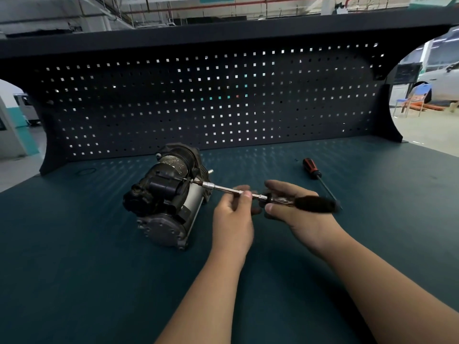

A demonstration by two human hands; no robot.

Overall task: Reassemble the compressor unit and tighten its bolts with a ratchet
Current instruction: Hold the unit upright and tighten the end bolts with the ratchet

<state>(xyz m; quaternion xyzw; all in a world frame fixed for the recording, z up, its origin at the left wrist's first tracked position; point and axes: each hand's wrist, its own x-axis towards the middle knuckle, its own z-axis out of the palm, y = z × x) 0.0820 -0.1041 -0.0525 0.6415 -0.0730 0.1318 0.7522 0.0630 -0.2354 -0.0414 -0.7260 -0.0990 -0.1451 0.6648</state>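
Note:
The compressor unit (pixel 166 197), dark metal with a silver cylinder, lies on the green bench mat left of centre. A ratchet with a long silver extension bar (pixel 223 188) reaches from the right to a bolt on the unit's upper right side. My left hand (pixel 233 217) pinches the extension bar near its right end. My right hand (pixel 290 207) holds the ratchet at its head, and the black handle (pixel 315 204) sticks out to the right, blurred.
A screwdriver (pixel 319 180) with a red-and-black handle lies on the mat behind my right hand. A dark pegboard panel (pixel 211 100) closes off the back of the bench. A thin black ring (pixel 85 172) lies at the back left.

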